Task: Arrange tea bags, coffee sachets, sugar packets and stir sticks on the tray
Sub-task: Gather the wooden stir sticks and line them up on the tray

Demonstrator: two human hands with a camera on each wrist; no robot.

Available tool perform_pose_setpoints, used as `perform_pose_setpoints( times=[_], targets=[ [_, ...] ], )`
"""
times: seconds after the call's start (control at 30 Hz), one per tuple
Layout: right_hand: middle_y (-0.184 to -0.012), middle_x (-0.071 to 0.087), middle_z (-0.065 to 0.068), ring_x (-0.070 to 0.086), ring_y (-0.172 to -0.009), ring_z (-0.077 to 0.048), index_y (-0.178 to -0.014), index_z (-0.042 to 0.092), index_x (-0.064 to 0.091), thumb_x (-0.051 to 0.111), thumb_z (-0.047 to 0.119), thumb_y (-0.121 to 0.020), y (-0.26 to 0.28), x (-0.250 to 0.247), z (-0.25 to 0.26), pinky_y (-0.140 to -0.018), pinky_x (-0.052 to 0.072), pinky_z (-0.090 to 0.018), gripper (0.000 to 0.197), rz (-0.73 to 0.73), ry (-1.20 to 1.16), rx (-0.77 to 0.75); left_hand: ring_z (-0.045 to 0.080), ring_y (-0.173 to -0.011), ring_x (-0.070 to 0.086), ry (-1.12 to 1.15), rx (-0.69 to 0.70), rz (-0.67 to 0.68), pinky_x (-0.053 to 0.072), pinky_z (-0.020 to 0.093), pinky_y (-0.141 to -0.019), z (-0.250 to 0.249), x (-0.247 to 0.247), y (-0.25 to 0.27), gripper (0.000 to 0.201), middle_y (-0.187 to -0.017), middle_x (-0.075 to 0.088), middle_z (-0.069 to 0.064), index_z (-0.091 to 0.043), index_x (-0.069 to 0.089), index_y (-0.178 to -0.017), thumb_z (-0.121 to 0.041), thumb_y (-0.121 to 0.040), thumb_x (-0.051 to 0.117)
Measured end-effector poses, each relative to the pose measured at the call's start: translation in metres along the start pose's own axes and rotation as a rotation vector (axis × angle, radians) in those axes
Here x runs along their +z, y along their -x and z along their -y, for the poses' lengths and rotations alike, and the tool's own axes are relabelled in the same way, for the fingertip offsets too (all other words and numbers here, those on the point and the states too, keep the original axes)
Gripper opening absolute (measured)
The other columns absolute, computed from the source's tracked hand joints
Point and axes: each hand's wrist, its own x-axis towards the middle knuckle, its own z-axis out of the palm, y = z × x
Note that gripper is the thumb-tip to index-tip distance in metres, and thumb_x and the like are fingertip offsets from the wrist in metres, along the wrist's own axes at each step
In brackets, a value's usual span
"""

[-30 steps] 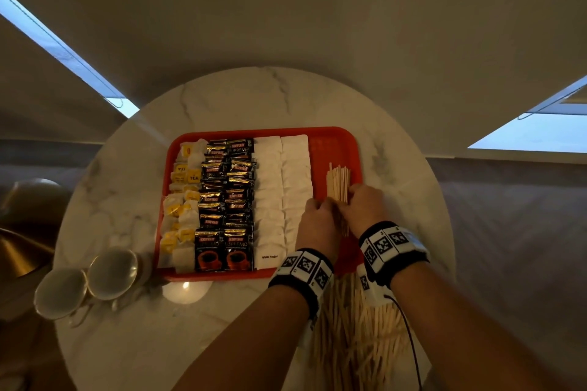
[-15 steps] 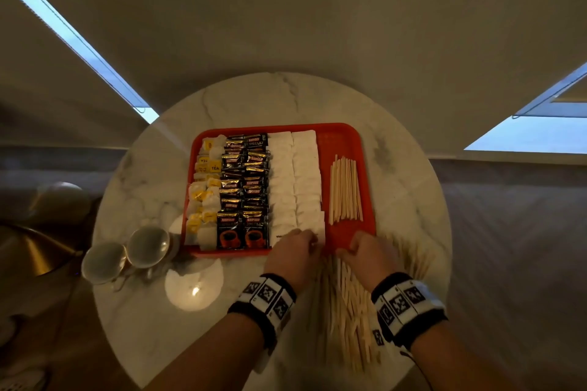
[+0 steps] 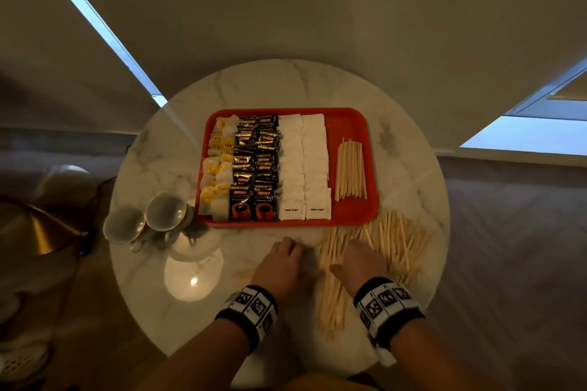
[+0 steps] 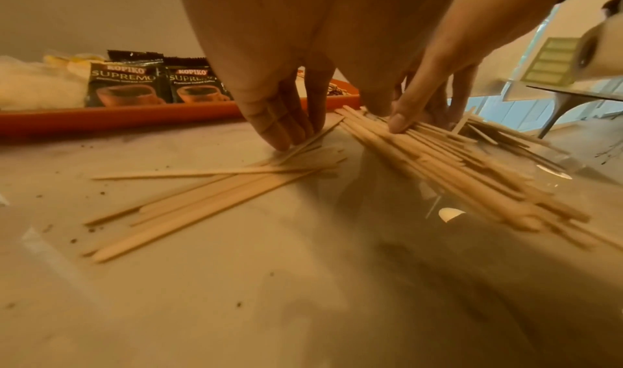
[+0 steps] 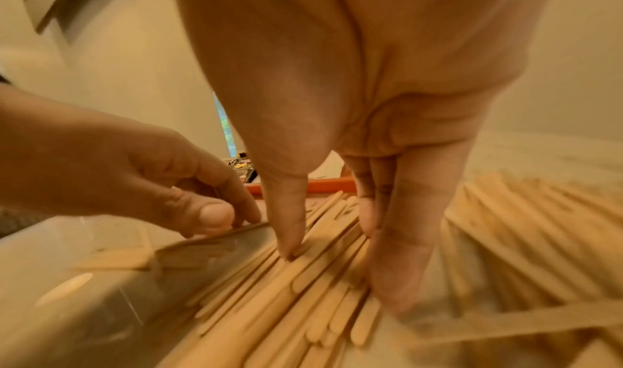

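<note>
The red tray (image 3: 347,124) holds tea bags (image 3: 219,168) on the left, then black coffee sachets (image 3: 255,168), white sugar packets (image 3: 303,168) and a neat bunch of stir sticks (image 3: 351,168) on the right. A loose pile of stir sticks (image 3: 394,247) is spread on the table in front of the tray. My left hand (image 3: 286,251) touches the table and a few stick ends (image 4: 303,144) with straight fingers (image 4: 279,131). My right hand (image 3: 359,251) presses on the pile, thumb (image 5: 290,240) and fingers (image 5: 394,254) either side of some sticks.
Two cups (image 3: 124,225) (image 3: 166,211) stand left of the tray on the round marble table (image 3: 254,89). A clear plastic wrapper (image 5: 134,280) lies beside the pile. A brass lamp shade (image 3: 38,228) is off the table at far left.
Both hands have drawn back from the tray to the loose pile on the table. The bunch of sticks they held now lies on the tray's right side.
</note>
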Motion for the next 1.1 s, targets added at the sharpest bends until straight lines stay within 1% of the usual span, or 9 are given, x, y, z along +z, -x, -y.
perform_pose_setpoints(
  times=[0.13, 0.2, 0.3, 0.4, 0.53, 0.67, 0.83, 0.97, 1.1],
  targets=[
    [-0.107, 0.067, -0.004, 0.064, -0.101, -0.023, -0.114, 0.013, 0.058, 0.070, 0.047, -0.087, 0.000, 0.004, 0.024, -0.082, 0.052, -0.032, 0.044, 0.063, -0.006, -0.022, 0.022, -0.133, 0.037, -0.071, 0.005, 0.005, 0.037, 0.035, -0.113, 0.001, 0.008, 0.015, 0.094, -0.150, 0.034, 0.003, -0.019, 0.032, -0.154, -0.080, -0.084, 0.048],
    [-0.090, 0.067, 0.000, 0.065, -0.086, -0.021, -0.100, 0.018, 0.062, 0.070, 0.052, -0.083, 0.000, 0.006, 0.032, -0.076, 0.054, -0.033, 0.039, 0.083, -0.061, -0.032, 0.023, -0.133, 0.036, -0.057, -0.001, -0.006, 0.036, 0.035, -0.112, 0.005, 0.011, 0.021, 0.096, -0.149, 0.033, 0.004, -0.018, 0.029, -0.155, -0.077, -0.083, 0.053],
    [-0.074, 0.065, 0.007, 0.062, -0.070, -0.013, -0.076, 0.026, 0.060, 0.071, 0.043, -0.086, 0.002, 0.008, 0.040, -0.066, 0.048, -0.028, 0.023, 0.153, -0.231, -0.072, 0.024, -0.136, 0.034, -0.043, -0.018, -0.017, 0.035, 0.035, -0.114, 0.013, 0.010, 0.023, 0.079, -0.153, 0.029, 0.005, -0.018, 0.025, -0.157, -0.046, -0.094, 0.062],
    [-0.070, 0.068, 0.004, 0.064, -0.064, -0.013, -0.073, 0.021, 0.067, 0.072, 0.035, -0.087, 0.004, 0.007, 0.044, -0.061, 0.052, -0.030, 0.020, 0.185, -0.368, -0.100, 0.024, -0.137, 0.033, -0.024, -0.012, -0.024, 0.032, 0.033, -0.114, 0.023, 0.008, 0.022, 0.070, -0.153, 0.030, 0.006, -0.019, 0.027, -0.157, -0.025, -0.096, 0.062],
    [-0.078, 0.074, -0.004, 0.064, -0.063, -0.014, -0.076, 0.017, 0.063, 0.073, 0.040, -0.087, 0.006, 0.005, 0.044, -0.058, 0.048, -0.027, 0.026, 0.181, -0.367, -0.050, 0.026, -0.135, 0.034, -0.114, -0.070, -0.042, 0.035, 0.038, -0.113, 0.037, 0.008, 0.022, 0.077, -0.150, 0.033, 0.004, -0.024, 0.029, -0.154, -0.043, -0.090, 0.067],
    [-0.068, 0.071, -0.001, 0.069, -0.066, -0.020, -0.069, 0.019, 0.066, 0.073, 0.048, -0.082, 0.000, 0.010, 0.042, -0.075, 0.059, -0.040, 0.032, 0.169, -0.291, -0.062, 0.026, -0.129, 0.039, -0.122, -0.126, -0.033, 0.041, 0.040, -0.108, 0.037, 0.012, 0.016, 0.070, -0.147, 0.036, 0.006, -0.021, 0.030, -0.151, -0.050, -0.094, 0.058],
    [-0.098, 0.065, 0.008, 0.064, -0.089, -0.013, -0.104, 0.031, 0.050, 0.071, 0.030, -0.088, -0.005, 0.012, 0.035, -0.081, 0.053, -0.035, 0.026, 0.066, -0.167, -0.277, 0.030, -0.125, 0.042, -0.141, -0.181, -0.005, 0.044, 0.044, -0.104, 0.027, 0.009, 0.004, 0.058, -0.143, 0.039, 0.010, -0.015, 0.033, -0.145, -0.045, -0.099, 0.052],
    [-0.145, 0.042, -0.001, 0.059, -0.118, -0.026, -0.148, 0.032, 0.029, 0.062, 0.008, -0.092, -0.016, 0.019, 0.035, -0.095, 0.052, -0.039, 0.070, 0.018, 0.106, -0.489, 0.032, -0.126, 0.041, -0.155, -0.208, 0.033, 0.042, 0.046, -0.104, 0.025, 0.012, -0.002, 0.056, -0.144, 0.037, 0.011, -0.011, 0.033, -0.145, -0.041, -0.101, 0.051],
    [-0.139, 0.041, -0.006, 0.057, -0.118, -0.029, -0.149, 0.027, 0.031, 0.057, 0.009, -0.095, -0.026, 0.023, 0.038, -0.091, 0.054, -0.041, 0.063, 0.020, 0.273, -0.553, 0.034, -0.127, 0.040, -0.206, -0.194, 0.039, 0.041, 0.046, -0.104, 0.021, 0.012, -0.002, 0.053, -0.146, 0.034, 0.015, -0.009, 0.031, -0.147, -0.037, -0.104, 0.043]
  ],
)
